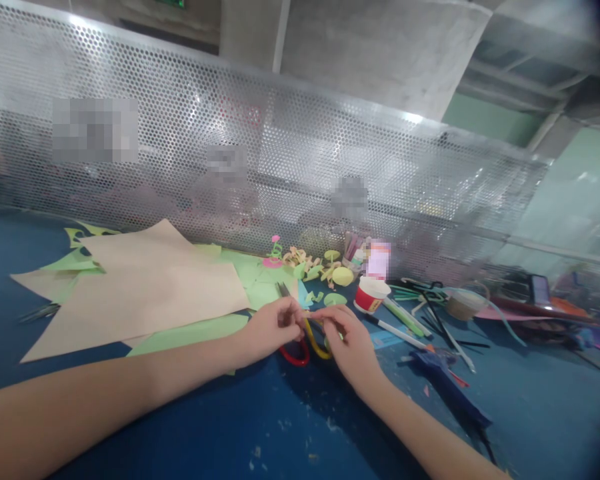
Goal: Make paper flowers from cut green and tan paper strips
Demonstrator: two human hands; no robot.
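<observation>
My left hand [280, 325] and my right hand [345, 337] meet over the middle of the blue table [260, 427]. The fingers of both are pinched on a small, pale piece [307, 315], too small to make out clearly. Under and between the hands lie scissors with a red and yellow handle [295, 360], their blades pointing away. Just beyond are yellow-green paper discs [343, 276] and curled paper pieces [300, 258]. A small pink and green paper flower [275, 250] stands behind the left hand.
Large beige sheets [155, 287] and green paper [190, 333] cover the left. Right of the hands are a red and white cup [371, 295], a white pen [395, 331], a blue glue gun [447, 387] and black strips. A perforated metal screen [180, 140] runs behind the table.
</observation>
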